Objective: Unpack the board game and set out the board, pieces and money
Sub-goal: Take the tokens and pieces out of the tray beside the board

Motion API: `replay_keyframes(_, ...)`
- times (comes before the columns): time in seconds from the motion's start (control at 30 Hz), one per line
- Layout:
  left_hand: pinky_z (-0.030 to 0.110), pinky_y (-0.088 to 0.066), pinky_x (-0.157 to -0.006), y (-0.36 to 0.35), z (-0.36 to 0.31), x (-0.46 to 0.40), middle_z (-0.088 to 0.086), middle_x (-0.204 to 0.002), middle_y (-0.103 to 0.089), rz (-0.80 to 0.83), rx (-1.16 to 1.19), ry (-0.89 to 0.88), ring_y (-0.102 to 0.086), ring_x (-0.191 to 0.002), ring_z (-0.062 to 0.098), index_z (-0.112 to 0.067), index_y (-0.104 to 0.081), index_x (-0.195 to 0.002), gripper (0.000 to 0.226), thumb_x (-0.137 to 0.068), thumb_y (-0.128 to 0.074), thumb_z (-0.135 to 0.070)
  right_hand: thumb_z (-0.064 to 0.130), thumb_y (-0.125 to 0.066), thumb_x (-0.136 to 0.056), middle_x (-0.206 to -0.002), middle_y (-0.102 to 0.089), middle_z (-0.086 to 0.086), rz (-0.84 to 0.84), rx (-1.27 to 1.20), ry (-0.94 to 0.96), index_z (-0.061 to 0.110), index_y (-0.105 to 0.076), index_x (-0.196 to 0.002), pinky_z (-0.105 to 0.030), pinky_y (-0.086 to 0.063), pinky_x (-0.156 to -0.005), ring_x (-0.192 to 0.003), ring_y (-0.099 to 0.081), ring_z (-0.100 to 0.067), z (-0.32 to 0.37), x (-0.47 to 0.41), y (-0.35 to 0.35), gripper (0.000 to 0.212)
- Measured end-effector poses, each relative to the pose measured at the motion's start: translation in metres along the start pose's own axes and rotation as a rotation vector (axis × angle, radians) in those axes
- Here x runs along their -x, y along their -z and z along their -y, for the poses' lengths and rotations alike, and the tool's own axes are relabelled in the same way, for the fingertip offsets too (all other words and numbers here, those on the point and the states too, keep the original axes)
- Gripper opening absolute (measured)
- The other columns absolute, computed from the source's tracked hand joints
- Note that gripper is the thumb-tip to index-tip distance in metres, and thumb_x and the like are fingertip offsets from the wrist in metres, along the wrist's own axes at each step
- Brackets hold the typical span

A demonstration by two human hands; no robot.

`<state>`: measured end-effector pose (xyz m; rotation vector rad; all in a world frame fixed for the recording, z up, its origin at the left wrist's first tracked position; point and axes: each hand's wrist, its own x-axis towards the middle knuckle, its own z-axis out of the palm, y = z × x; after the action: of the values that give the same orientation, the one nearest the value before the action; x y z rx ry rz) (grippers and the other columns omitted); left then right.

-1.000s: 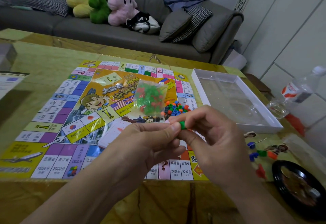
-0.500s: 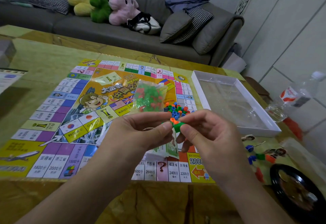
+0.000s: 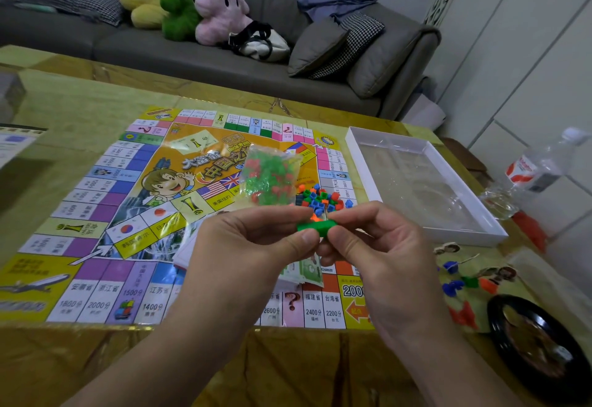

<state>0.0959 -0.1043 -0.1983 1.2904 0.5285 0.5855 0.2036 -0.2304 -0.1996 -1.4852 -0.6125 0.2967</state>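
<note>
The game board (image 3: 105,201) lies unfolded on the table. Above its near edge, my left hand (image 3: 253,246) and my right hand (image 3: 378,246) pinch one small green plastic piece (image 3: 317,225) between thumbs and forefingers, one hand at each end. A clear bag of green and red pieces (image 3: 270,179) lies on the board's middle. Beside it sits a loose pile of small coloured pieces (image 3: 320,200). Paper money (image 3: 309,270) and white cards (image 3: 185,254) show under my hands, partly hidden.
An empty white box tray (image 3: 464,230) lies right of the board. Pawns and figure cards (image 3: 464,281) are scattered at the right, near a black dish (image 3: 538,349) and a plastic bottle (image 3: 538,169). A sofa with plush toys (image 3: 182,5) stands behind the table.
The green piece now shows longer between my fingers, as my hands have drawn slightly apart and lowered a little. Nothing on the board has moved.
</note>
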Motion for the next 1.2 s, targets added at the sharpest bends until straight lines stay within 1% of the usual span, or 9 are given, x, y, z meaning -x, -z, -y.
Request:
replay_keyframes(0.23, 0.032, -0.064, -0.079, 0.000, -0.003, 0.000, 0.002, -0.085, -0.082, 0.038, -0.089, 0.000, -0.080, -0.082, 0.019, -0.020, -0.083, -0.097, 0.020, -0.083, -0.080, -0.006, -0.005, -0.076, -0.086, -0.077, -0.075, -0.018, 0.020, -0.003, -0.019, 0.003, -0.074, -0.090, -0.034, -0.061, -0.060, -0.063, -0.073, -0.030, -0.002, 0.001, -0.001, 0.009)
replay_keyframes(0.37, 0.033, -0.065, -0.074, 0.000, -0.006, -0.005, 0.015, -0.085, -0.079, 0.153, 0.001, 0.210, -0.079, -0.081, 0.025, -0.006, -0.080, -0.098, 0.013, -0.096, -0.066, -0.005, 0.028, -0.083, -0.077, -0.078, -0.077, -0.007, 0.070, 0.154, -0.012, 0.015, -0.080, -0.085, -0.029, -0.058, -0.058, -0.068, -0.074, -0.021, -0.002, -0.004, 0.001, 0.015)
replay_keyframes(0.47, 0.031, -0.062, -0.064, 0.000, -0.001, -0.007, 0.022, -0.083, -0.075, 0.121, 0.131, 0.391, -0.075, -0.070, 0.027, 0.001, -0.077, -0.098, 0.012, -0.096, -0.066, -0.005, 0.040, -0.078, -0.081, -0.079, -0.077, 0.007, 0.156, 0.334, -0.043, 0.029, -0.084, -0.090, -0.024, -0.056, -0.059, -0.071, -0.072, -0.010, 0.000, -0.009, 0.009, 0.016)
replay_keyframes(0.57, 0.031, -0.060, -0.054, -0.003, 0.004, -0.013, 0.029, -0.093, -0.070, 0.021, 0.181, 0.539, -0.069, -0.065, 0.027, 0.005, -0.075, -0.099, 0.014, -0.098, -0.062, 0.000, 0.024, -0.073, -0.098, -0.077, -0.076, 0.008, 0.045, 0.519, -0.091, 0.032, -0.080, -0.099, -0.021, -0.056, -0.056, -0.066, -0.070, -0.005, -0.006, -0.023, 0.027, 0.011)
replay_keyframes(0.67, 0.031, -0.056, -0.048, -0.008, 0.002, -0.018, 0.021, -0.085, -0.059, -0.028, 0.207, 0.663, -0.058, -0.064, 0.024, 0.010, -0.073, -0.102, 0.020, -0.101, -0.055, -0.001, 0.016, -0.067, -0.102, -0.095, -0.075, 0.012, -0.055, 0.776, -0.094, 0.029, -0.074, -0.101, -0.020, -0.058, -0.053, -0.080, -0.073, -0.006, -0.018, -0.053, 0.037, 0.014)
replay_keyframes(0.83, 0.021, -0.039, -0.034, -0.010, -0.002, -0.021, 0.013, -0.073, -0.052, -0.014, 0.267, 0.728, -0.045, -0.055, 0.018, 0.014, -0.063, -0.115, 0.024, -0.098, -0.057, -0.001, 0.016, -0.069, -0.099, -0.108, -0.074, 0.000, 0.004, 1.142, -0.079, 0.024, -0.075, -0.096, -0.040, -0.066, -0.077, -0.106, -0.069, -0.020, -0.051, -0.098, 0.024, 0.011)
replay_keyframes(1.0, 0.023, -0.036, -0.039, -0.009, -0.009, -0.026, 0.010, -0.068, -0.050, 0.008, 0.223, 0.752, -0.042, -0.055, 0.017, 0.012, -0.062, -0.117, 0.023, -0.097, -0.058, 0.000, 0.031, -0.077, -0.094, -0.111, -0.074, 0.000, 0.007, 1.260, -0.123, 0.025, -0.074, -0.092, -0.039, -0.065, -0.072, -0.093, -0.063, -0.018, -0.068, -0.114, 0.011, 0.007)
replay_keyframes(1.07, 0.025, -0.034, -0.046, -0.007, -0.010, -0.027, 0.011, -0.069, -0.050, 0.016, 0.210, 0.735, -0.042, -0.057, 0.017, 0.011, -0.062, -0.112, 0.019, -0.099, -0.056, 0.000, 0.033, -0.079, -0.093, -0.113, -0.073, 0.000, -0.009, 1.272, -0.097, 0.025, -0.076, -0.094, -0.039, -0.065, -0.073, -0.098, -0.064, -0.019, -0.071, -0.116, 0.010, 0.008)
replay_keyframes(1.2, 0.026, -0.032, -0.048, -0.002, -0.008, -0.027, 0.011, -0.070, -0.050, 0.017, 0.231, 0.677, -0.042, -0.057, 0.016, 0.013, -0.064, -0.104, 0.022, -0.102, -0.051, -0.005, 0.022, -0.079, -0.093, -0.102, -0.072, 0.003, -0.034, 1.072, -0.073, 0.028, -0.068, -0.086, -0.036, -0.064, -0.070, -0.095, -0.069, -0.016, -0.051, -0.107, 0.013, 0.014)
